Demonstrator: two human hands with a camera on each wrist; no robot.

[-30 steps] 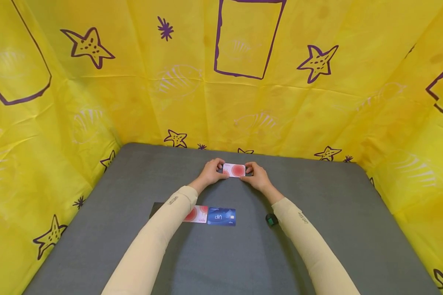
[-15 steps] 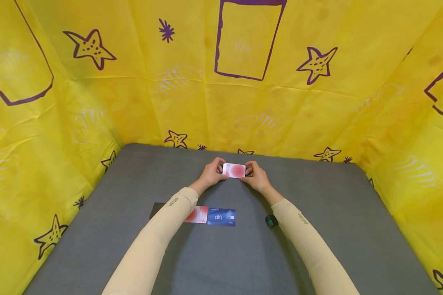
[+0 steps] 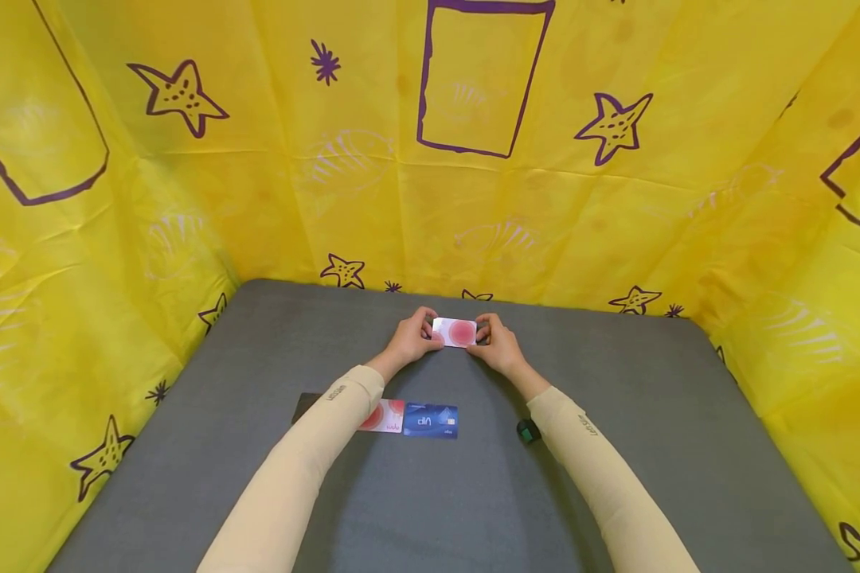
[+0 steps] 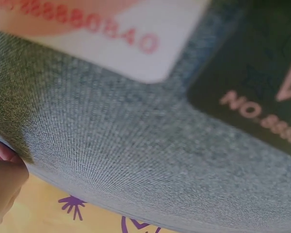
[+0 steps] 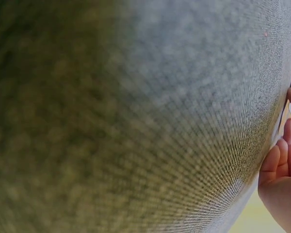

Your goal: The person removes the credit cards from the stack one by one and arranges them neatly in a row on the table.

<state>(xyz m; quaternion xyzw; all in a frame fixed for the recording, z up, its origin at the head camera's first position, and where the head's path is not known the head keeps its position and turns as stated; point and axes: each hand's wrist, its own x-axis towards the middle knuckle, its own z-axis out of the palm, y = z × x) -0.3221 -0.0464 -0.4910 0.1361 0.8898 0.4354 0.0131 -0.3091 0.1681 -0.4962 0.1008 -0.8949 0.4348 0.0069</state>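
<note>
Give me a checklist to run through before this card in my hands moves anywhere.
1. Left hand gripping one end of the held card: ok.
2. Right hand gripping the opposite end: ok.
3. Held card lifted clear of the table: cannot tell.
4. Blue VIP card unobstructed in the head view: ok.
5. Black card unobstructed in the head view: not ok, the left sleeve covers part of it.
6. Small dark-and-green object clear of the right sleeve: cannot tell, they meet in the head view but contact is unclear.
</note>
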